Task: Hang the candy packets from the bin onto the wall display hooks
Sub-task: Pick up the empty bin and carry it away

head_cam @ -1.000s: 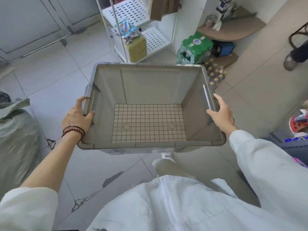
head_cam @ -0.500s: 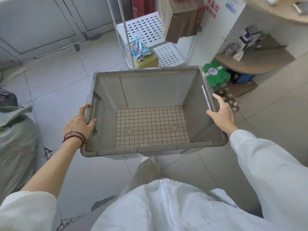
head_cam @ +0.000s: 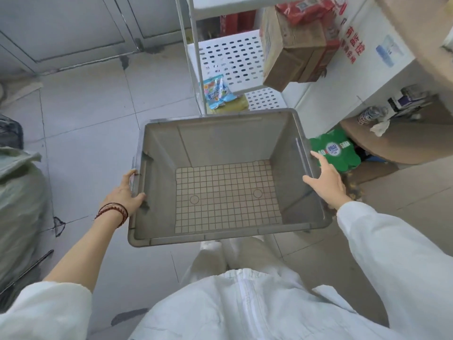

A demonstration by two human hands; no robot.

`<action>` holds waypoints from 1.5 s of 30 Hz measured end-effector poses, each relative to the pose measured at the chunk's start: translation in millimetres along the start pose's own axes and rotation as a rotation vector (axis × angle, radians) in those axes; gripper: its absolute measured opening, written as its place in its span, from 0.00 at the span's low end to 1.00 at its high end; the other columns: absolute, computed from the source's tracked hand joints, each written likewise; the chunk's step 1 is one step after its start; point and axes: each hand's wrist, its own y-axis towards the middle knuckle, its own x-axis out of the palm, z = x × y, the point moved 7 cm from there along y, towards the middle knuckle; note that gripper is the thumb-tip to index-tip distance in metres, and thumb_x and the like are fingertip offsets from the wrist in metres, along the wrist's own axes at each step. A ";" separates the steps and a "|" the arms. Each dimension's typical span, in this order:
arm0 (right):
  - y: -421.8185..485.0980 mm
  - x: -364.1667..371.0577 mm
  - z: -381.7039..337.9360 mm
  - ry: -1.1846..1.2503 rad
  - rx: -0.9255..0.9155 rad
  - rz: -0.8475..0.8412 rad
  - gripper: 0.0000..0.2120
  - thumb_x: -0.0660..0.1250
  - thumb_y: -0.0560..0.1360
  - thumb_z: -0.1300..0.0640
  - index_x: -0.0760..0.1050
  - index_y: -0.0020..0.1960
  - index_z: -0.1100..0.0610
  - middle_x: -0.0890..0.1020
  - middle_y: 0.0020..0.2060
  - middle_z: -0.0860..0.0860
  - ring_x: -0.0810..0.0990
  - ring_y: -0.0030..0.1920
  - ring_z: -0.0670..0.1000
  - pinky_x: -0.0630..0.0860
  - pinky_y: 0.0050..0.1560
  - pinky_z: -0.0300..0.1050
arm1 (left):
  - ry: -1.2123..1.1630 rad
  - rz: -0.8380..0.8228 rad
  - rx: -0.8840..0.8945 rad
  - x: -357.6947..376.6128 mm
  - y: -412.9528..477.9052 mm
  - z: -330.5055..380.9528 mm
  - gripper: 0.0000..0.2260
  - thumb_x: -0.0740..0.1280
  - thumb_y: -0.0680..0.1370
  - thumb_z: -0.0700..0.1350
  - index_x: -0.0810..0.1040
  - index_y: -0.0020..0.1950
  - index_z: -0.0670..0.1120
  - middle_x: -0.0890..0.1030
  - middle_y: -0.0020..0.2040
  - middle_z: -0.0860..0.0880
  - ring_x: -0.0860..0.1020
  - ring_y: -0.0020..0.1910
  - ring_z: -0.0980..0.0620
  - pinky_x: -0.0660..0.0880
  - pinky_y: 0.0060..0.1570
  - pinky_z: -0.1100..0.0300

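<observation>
I carry a grey plastic bin (head_cam: pixel 215 238) in front of my body, above the tiled floor. Nothing lies inside it; its gridded bottom is bare. My left hand (head_cam: pixel 123 196) grips the bin's left rim, thumb inside the wall and fingers curled under the lip. My right hand (head_cam: pixel 327 181) holds the right rim, thumb over the edge, index finger stretched along it. Blue candy packets (head_cam: pixel 217 92) lie on a yellow box on the low shelf of a white rack just beyond the bin. No wall hooks are in view.
The white perforated rack (head_cam: pixel 232 60) stands straight ahead with a cardboard box (head_cam: pixel 294 45) on its middle shelf. A green shrink-wrapped drink pack (head_cam: pixel 337 150) sits on the floor at right under a wooden counter (head_cam: pixel 402 141). A grey-green sack (head_cam: pixel 17 204) fills the left edge.
I have walked forward and raised my view, so the rack and counter have come closer and the green pack now lies beside the bin's right wall. Both hands keep their hold on the bin.
</observation>
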 end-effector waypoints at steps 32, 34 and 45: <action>253.3 148.6 44.7 -0.371 0.055 -0.425 0.36 0.69 0.71 0.67 0.57 0.72 0.48 0.78 0.52 0.64 0.78 0.50 0.63 0.77 0.50 0.55 | -0.020 -0.202 -0.421 201.1 122.1 20.8 0.26 0.60 0.78 0.46 0.53 0.73 0.47 0.78 0.50 0.34 0.77 0.50 0.34 0.72 0.51 0.47; 269.4 160.6 45.1 -0.368 0.056 -0.378 0.36 0.68 0.71 0.68 0.57 0.72 0.47 0.77 0.54 0.64 0.78 0.50 0.63 0.77 0.50 0.56 | -0.032 -0.156 -0.400 204.4 141.1 26.2 0.25 0.59 0.78 0.45 0.54 0.73 0.47 0.78 0.50 0.33 0.76 0.51 0.33 0.71 0.50 0.49; 343.6 225.8 83.0 -0.301 0.021 -0.264 0.31 0.65 0.75 0.65 0.58 0.73 0.50 0.74 0.57 0.61 0.73 0.55 0.61 0.69 0.51 0.51 | -0.058 -0.208 -0.192 292.8 245.8 48.4 0.18 0.60 0.79 0.45 0.62 0.69 0.50 0.78 0.51 0.37 0.76 0.51 0.36 0.71 0.52 0.48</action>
